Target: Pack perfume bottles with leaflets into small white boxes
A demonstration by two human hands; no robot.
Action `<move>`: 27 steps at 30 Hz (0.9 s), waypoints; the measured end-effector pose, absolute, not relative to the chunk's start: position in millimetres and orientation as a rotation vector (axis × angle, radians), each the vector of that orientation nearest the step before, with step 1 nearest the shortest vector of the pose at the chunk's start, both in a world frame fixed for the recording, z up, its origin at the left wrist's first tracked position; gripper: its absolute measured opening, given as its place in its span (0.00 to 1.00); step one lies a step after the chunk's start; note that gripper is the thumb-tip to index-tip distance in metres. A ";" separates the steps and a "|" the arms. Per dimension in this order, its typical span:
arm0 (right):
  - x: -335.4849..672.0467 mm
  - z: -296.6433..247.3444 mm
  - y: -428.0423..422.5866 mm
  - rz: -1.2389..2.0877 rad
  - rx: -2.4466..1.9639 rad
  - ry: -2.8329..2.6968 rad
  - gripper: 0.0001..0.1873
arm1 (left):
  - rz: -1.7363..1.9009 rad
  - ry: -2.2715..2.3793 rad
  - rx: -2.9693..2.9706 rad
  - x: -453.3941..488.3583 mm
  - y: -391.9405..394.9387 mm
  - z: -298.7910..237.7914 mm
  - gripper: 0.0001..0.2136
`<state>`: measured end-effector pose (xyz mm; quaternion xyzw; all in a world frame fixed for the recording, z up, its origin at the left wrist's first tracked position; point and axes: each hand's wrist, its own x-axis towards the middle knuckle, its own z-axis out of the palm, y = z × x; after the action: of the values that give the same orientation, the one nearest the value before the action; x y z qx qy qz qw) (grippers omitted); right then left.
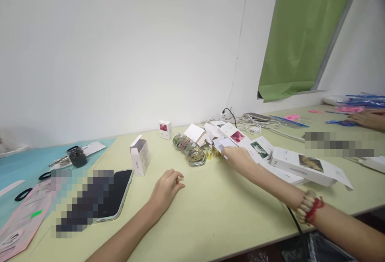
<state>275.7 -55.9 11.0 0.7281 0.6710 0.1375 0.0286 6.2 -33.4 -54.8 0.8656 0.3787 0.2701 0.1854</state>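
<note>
My left hand [167, 186] rests on the table with its fingers loosely curled and apart, holding nothing. Across the table, my right hand [237, 158] is at the pile of white cartons, its fingers closed at a pale white folded card [222, 144]; the fingertips are partly hidden. Just left of it lie coiled bracelets [194, 154] in green and reddish tones, beside small gold-coloured bottles [209, 152]. An opened white box [140, 158] stands upright beyond my left hand. Farther back stands a small box with a red picture [165, 129].
A dark-screened phone [117, 194] lies on the left, near a black jar [77, 157] and a pink sheet [27, 218]. White cables [255, 125] run along the wall. At the far right, another person's hand [368, 118] is near blue scissors [343, 123]. The table's front edge crosses the lower right.
</note>
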 end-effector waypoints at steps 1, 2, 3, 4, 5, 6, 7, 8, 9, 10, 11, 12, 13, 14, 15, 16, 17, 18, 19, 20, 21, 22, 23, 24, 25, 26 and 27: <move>281.1 7.5 -59.3 0.454 2.121 2.119 0.13 | 0.755 1.067 2.449 6.2 -33.8 -54.1 0.08; 286.4 3.5 -62.1 0.485 2.014 2.160 0.14 | 0.752 1.067 2.458 6.3 -34.0 -53.5 0.08; 291.3 -0.5 -64.5 0.518 1.938 2.190 0.16 | 0.751 1.067 2.467 6.3 -34.2 -53.1 0.08; 295.6 -4.4 -66.6 0.545 1.893 2.206 0.18 | 0.752 1.070 2.473 6.3 -34.3 -52.8 0.08; 299.4 -7.6 -68.4 0.567 1.870 2.209 0.20 | 0.752 1.075 2.477 6.3 -34.4 -52.6 0.09; 302.6 -10.1 -69.9 0.578 1.857 2.202 0.22 | 0.753 1.079 2.479 6.3 -34.5 -52.6 0.10; 305.2 -11.7 -71.0 0.578 1.847 2.184 0.22 | 0.752 1.083 2.480 6.3 -34.7 -52.6 0.10; 307.2 -12.3 -71.8 0.569 1.841 2.168 0.23 | 0.752 1.084 2.479 6.3 -34.8 -52.8 0.11; 308.8 -12.1 -72.1 0.555 1.845 2.152 0.23 | 0.753 1.082 2.476 6.3 -35.0 -53.0 0.11; 309.7 -11.0 -72.2 0.536 1.863 2.136 0.23 | 0.755 1.078 2.471 6.2 -35.1 -53.3 0.11; 310.0 -9.2 -71.9 0.516 1.886 2.127 0.23 | 0.759 1.072 2.465 6.2 -35.2 -53.6 0.11; 309.4 -6.7 -71.5 0.502 1.906 2.129 0.22 | 0.762 1.066 2.460 6.1 -35.3 -53.9 0.11; 308.0 -3.9 -71.1 0.491 1.918 2.141 0.20 | 0.763 1.060 2.457 5.9 -35.3 -54.1 0.11; 305.7 -0.8 -70.7 0.478 1.924 2.154 0.17 | 0.763 1.054 2.458 5.7 -35.4 -54.2 0.11; 302.7 2.1 -70.5 0.461 1.929 2.161 0.14 | 0.761 1.048 2.463 5.5 -35.3 -54.3 0.11; 299.1 4.5 -70.5 0.441 1.932 2.168 0.11 | 0.759 1.039 2.471 5.3 -35.3 -54.3 0.10; 295.4 6.0 -70.7 0.417 1.938 2.179 0.08 | 0.758 1.028 2.478 5.1 -35.1 -54.4 0.10; 291.8 6.4 -70.9 0.391 1.953 2.192 0.07 | 0.761 1.016 2.482 5.0 -34.9 -54.6 0.09; 288.8 5.5 -71.0 0.368 1.975 2.213 0.07 | 0.768 0.999 2.480 4.9 -34.5 -54.9 0.09; 286.5 3.3 -70.8 0.350 1.999 2.244 0.08 | 0.773 0.973 2.474 5.0 -34.1 -55.4 0.08; 285.2 -0.1 -70.1 0.335 2.026 2.278 0.09 | 0.774 0.939 2.464 5.2 -33.7 -56.0 0.08; 284.9 -4.2 -68.7 0.321 2.059 2.307 0.10 | 0.771 0.897 2.452 5.7 -33.2 -56.9 0.08; 285.5 -8.8 -66.8 0.308 2.096 2.328 0.12 | 0.767 0.852 2.440 6.3 -32.9 -57.9 0.09; 286.9 -13.3 -64.3 0.290 2.132 2.344 0.13 | 0.767 0.809 2.427 7.1 -32.8 -59.0 0.09; 288.8 -17.6 -61.5 0.269 2.168 2.359 0.14 | 0.773 0.775 2.413 8.0 -32.8 -60.1 0.09; 290.9 -21.2 -58.7 0.240 2.207 2.377 0.16 | 0.786 0.749 2.398 9.0 -33.0 -61.1 0.10; 292.7 -24.0 -56.3 0.205 2.248 2.404 0.19 | 0.806 0.729 2.379 10.0 -33.4 -61.8 0.09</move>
<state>292.7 -56.3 -24.0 0.6796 0.7268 0.0620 -0.0780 10.0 -33.4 -61.8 0.8784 0.2692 0.2974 0.2599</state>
